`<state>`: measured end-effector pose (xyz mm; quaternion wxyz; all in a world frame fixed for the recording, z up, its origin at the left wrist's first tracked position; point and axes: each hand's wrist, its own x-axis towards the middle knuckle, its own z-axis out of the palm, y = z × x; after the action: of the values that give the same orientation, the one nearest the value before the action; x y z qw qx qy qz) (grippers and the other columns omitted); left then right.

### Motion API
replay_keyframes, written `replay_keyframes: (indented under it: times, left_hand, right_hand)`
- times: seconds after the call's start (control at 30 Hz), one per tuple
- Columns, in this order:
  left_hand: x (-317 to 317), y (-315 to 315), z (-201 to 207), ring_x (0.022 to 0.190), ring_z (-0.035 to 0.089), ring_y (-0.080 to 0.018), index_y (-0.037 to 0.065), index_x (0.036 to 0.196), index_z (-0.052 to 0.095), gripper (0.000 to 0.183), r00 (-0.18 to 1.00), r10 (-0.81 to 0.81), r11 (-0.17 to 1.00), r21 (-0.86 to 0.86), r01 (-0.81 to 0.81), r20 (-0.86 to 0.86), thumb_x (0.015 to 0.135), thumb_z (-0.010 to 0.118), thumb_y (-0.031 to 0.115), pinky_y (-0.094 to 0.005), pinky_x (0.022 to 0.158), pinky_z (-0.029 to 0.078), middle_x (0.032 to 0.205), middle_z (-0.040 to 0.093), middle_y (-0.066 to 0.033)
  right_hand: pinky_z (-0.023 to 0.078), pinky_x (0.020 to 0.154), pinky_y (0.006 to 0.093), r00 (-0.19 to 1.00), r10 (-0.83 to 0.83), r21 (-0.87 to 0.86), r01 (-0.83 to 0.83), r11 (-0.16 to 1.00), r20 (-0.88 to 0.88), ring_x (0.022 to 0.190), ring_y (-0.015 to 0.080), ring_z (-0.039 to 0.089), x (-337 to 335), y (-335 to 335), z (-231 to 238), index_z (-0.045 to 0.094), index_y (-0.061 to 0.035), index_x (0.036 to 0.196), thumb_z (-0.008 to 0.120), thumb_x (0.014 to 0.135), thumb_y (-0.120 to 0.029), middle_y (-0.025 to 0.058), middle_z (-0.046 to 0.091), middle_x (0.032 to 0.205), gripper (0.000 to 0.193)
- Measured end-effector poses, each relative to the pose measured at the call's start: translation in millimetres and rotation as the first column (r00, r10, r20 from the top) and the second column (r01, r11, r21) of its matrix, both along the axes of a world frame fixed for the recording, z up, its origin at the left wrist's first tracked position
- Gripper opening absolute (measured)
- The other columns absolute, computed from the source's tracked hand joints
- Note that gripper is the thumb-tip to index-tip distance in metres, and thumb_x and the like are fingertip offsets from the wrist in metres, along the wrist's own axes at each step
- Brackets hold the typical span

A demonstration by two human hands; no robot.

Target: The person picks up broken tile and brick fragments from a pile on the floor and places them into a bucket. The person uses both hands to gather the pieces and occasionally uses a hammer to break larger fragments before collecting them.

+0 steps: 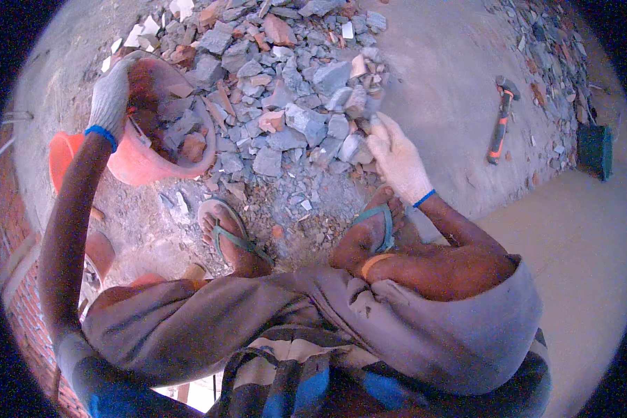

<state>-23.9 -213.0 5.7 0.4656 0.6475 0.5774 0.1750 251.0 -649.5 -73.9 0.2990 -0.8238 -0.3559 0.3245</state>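
A faded red plastic bucket [164, 172] lies tipped on its side at the left, its mouth facing the rubble, with several broken pieces inside. My left hand [111, 96], in a white knit glove with a blue cuff, is closed on the bucket's far rim. Against the right edge of a heap of broken concrete and brick [285, 125] is my right hand [399, 155], gloved the same way. Its fingers are drawn together next to some grey chunks [356, 145]. Whatever they hold, if anything, is hidden.
A hammer [499, 132] with a black and orange handle lies on the floor to the right. Farther right stand a dark green container [595, 152] and more rubble [547, 63]. An orange bucket [61, 159] is behind the tipped one. My sandalled feet [233, 240] flank the heap's near edge.
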Motion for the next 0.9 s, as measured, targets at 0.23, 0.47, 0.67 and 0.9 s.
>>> replay_keyframes:
  times: [0.23,0.47,0.67,0.9]
  left_hand:
    - [-5.3,22.3,-12.3,0.1,0.071,-0.0208,0.004,0.12,0.072,0.04,0.828,-0.242,0.83,0.334,0.447,-0.506,0.106,0.053,0.036,-0.0345,0.089,0.054,0.111,0.076,-0.0105]
    - [5.2,-10.7,11.4,0.107,0.072,-0.0228,0.007,0.129,0.072,0.041,0.986,-0.092,0.995,0.016,0.095,-0.14,0.108,0.048,0.033,-0.0368,0.094,0.055,0.12,0.076,-0.0095]
    - [5.5,-8.4,15.0,0.113,0.067,-0.0191,0.003,0.126,0.073,0.039,0.991,-0.104,0.994,0.024,0.106,-0.09,0.105,0.053,0.03,-0.0332,0.1,0.05,0.121,0.074,-0.0096]
    - [-4.0,-5.3,-0.5,0.098,0.064,-0.0176,0.004,0.123,0.073,0.038,0.99,-0.094,0.995,0.047,0.089,0.107,0.102,0.058,0.032,-0.033,0.085,0.051,0.109,0.071,-0.0072]
  right_hand:
    - [0.052,0.097,0.0568,0.994,0.089,0.09,-0.082,0.993,-0.069,0.111,0.0514,0.066,-43.2,93.0,28.3,0.048,-0.0088,0.149,0.061,0.101,-0.039,0.0287,0.07,0.12,0.058]
    - [0.057,0.089,0.0533,0.909,0.364,0.347,-0.415,0.841,0.203,0.107,0.0448,0.069,-79.6,145.7,50.2,0.043,-0.0069,0.154,0.061,0.099,-0.026,0.0251,0.068,0.127,0.06]
    - [0.056,0.097,0.0469,0.906,0.314,0.33,-0.4,0.855,0.285,0.114,0.0378,0.069,-33.1,141.1,48.2,0.054,-0.0116,0.15,0.064,0.098,-0.026,0.0194,0.069,0.13,0.054]
    - [0.05,0.106,0.0516,0.873,-0.371,0.232,0.308,0.923,0.317,0.124,0.0478,0.062,169.2,147.7,-48.7,0.059,-0.0026,0.142,0.055,0.103,-0.052,0.0286,0.067,0.131,0.063]
